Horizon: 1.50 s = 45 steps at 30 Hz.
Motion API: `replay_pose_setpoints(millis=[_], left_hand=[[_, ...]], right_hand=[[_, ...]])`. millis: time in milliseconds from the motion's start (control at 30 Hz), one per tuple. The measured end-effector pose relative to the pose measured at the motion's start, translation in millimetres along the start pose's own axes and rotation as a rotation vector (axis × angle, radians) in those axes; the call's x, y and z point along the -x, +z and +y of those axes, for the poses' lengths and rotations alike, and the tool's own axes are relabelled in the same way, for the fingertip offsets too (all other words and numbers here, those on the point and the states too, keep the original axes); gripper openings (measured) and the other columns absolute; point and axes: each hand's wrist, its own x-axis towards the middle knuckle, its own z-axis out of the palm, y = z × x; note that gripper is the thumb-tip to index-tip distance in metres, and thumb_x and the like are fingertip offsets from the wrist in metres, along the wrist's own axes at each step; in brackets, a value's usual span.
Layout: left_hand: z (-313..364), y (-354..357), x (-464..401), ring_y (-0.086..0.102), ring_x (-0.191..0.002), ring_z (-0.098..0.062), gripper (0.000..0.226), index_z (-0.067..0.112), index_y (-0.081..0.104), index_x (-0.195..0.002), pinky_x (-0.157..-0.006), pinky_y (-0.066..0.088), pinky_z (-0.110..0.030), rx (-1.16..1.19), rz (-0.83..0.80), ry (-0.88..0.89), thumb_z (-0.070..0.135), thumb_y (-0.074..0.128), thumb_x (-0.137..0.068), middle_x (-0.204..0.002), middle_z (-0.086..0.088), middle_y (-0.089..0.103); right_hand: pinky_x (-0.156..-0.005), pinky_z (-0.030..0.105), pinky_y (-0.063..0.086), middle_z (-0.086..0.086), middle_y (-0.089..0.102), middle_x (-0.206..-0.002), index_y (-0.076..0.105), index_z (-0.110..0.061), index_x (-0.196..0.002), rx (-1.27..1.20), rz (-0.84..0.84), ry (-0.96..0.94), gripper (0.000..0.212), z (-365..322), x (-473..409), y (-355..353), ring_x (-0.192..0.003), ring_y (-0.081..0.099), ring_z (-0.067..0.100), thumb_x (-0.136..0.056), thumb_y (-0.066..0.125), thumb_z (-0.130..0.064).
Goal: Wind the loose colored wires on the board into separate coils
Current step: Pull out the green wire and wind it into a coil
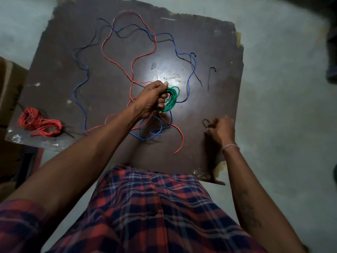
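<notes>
A dark brown board (109, 84) lies on the floor. Over its middle my left hand (151, 99) is shut on a green wire coil (172, 98). My right hand (221, 129), near the board's right front, pinches a short dark tie wire (205, 122). A long red wire (127, 52) and a long blue wire (82, 84) sprawl loose across the board, with a thin black wire (131, 32) among them. A wound red coil (39, 123) rests at the left front corner.
Another short black tie wire (210, 76) lies at the right side of the board. A cardboard box (9, 92) stands left of the board. Grey floor (282, 106) surrounds it. My checked shirt (145, 207) fills the bottom of the view.
</notes>
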Motion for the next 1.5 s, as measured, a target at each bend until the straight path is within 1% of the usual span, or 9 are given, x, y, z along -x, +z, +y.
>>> replay_pose_setpoints(millis=[133, 400, 500, 600, 700, 800, 1000, 1167, 1500], left_hand=[[-0.6, 2.3, 1.6, 0.023, -0.042, -0.008, 0.035, 0.021, 0.038, -0.074, -0.041, 0.021, -0.017, -0.004, 0.015, -0.013, 0.018, 0.051, -0.106, -0.059, 0.000, 0.039], [3.7, -11.2, 9.8, 0.020, -0.042, -0.007, 0.028, 0.022, 0.041, -0.079, -0.037, 0.019, -0.015, -0.004, 0.032, -0.040, 0.017, 0.048, -0.105, -0.059, 0.001, 0.036], [7.2, -19.8, 16.4, 0.019, -0.041, -0.006, 0.029, 0.022, 0.040, -0.077, -0.037, 0.017, -0.015, 0.015, 0.053, -0.042, 0.016, 0.048, -0.105, -0.059, 0.002, 0.035], [13.9, -29.5, 25.9, 0.021, -0.040, -0.005, 0.030, 0.022, 0.043, -0.075, -0.037, 0.016, -0.015, 0.026, 0.076, -0.034, 0.015, 0.048, -0.104, -0.060, 0.001, 0.036], [19.7, -42.2, 35.4, 0.023, -0.039, -0.004, 0.030, 0.019, 0.045, -0.076, -0.036, 0.018, -0.015, 0.036, 0.110, 0.003, 0.014, 0.048, -0.105, -0.063, -0.001, 0.040], [24.0, -56.3, 43.3, 0.023, -0.040, -0.004, 0.029, 0.018, 0.047, -0.076, -0.036, 0.020, -0.016, 0.059, 0.137, 0.025, 0.015, 0.052, -0.104, -0.068, -0.002, 0.041], [32.5, -75.5, 60.8, 0.027, -0.038, -0.004, 0.025, 0.017, 0.050, -0.079, -0.036, 0.026, -0.015, -0.024, 0.203, 0.100, 0.017, 0.056, -0.103, -0.077, -0.006, 0.051], [36.3, -85.1, 75.3, 0.034, -0.038, -0.007, 0.026, 0.016, 0.053, -0.077, -0.039, 0.031, -0.018, -0.161, 0.192, 0.181, 0.020, 0.057, -0.103, -0.070, -0.003, 0.047], [40.8, -105.5, 96.4, 0.042, -0.041, -0.013, 0.029, 0.021, 0.058, -0.074, -0.051, 0.036, -0.024, -0.231, 0.201, 0.255, 0.030, 0.058, -0.101, -0.072, -0.007, 0.047]], right_hand=[[-0.097, 0.034, 0.044, 0.018, 0.059, -0.120, 0.076, -0.012, -0.097, 0.154, -0.002, -0.002, 0.012, 8.2, 1.5, 4.4, -0.120, 0.049, 0.040, -0.085, 0.079, -0.014], [-0.090, 0.042, 0.039, 0.015, 0.062, -0.110, 0.074, -0.017, -0.084, 0.275, 0.029, -0.068, 0.013, -6.1, 3.9, 16.0, -0.114, 0.048, 0.039, -0.093, 0.065, -0.020], [-0.098, 0.045, 0.037, 0.007, 0.065, -0.096, 0.063, -0.024, -0.080, 0.108, -0.009, -0.118, 0.016, -30.2, 10.6, 15.5, -0.113, 0.053, 0.037, -0.093, 0.062, -0.015], [-0.092, 0.045, 0.048, -0.012, 0.063, -0.076, 0.059, -0.031, -0.083, -0.231, -0.015, -0.252, 0.013, -60.0, 19.1, 5.8, -0.085, 0.064, 0.018, -0.086, 0.067, -0.021], [-0.081, 0.026, 0.046, -0.013, 0.063, -0.081, 0.065, -0.022, -0.089, -0.510, 0.004, -0.410, 0.015, -106.4, 34.8, -14.3, -0.076, 0.056, -0.005, -0.089, 0.070, -0.008], [-0.087, 0.013, 0.041, -0.003, 0.065, -0.092, 0.068, -0.005, -0.094, -0.596, 0.010, -0.582, 0.004, -149.1, 51.4, -38.4, -0.087, 0.058, 0.004, -0.092, 0.071, -0.003], [-0.089, 0.050, 0.044, -0.012, 0.064, -0.091, 0.073, -0.033, -0.090, -0.200, 0.116, -0.853, 0.005, -205.2, 68.1, -45.7, -0.092, 0.057, 0.013, -0.087, 0.075, -0.035], [-0.081, 0.035, 0.018, -0.010, 0.062, -0.090, 0.078, -0.033, -0.085, 0.102, 0.220, -0.854, 0.006, -241.1, 78.5, -25.0, -0.099, 0.054, 0.021, -0.080, 0.080, -0.036], [-0.080, 0.039, 0.025, -0.003, 0.062, -0.079, 0.073, -0.024, -0.078, 0.202, 0.523, -0.768, 0.004, -268.5, 111.0, 18.9, -0.084, 0.054, 0.025, -0.082, 0.071, -0.024]])
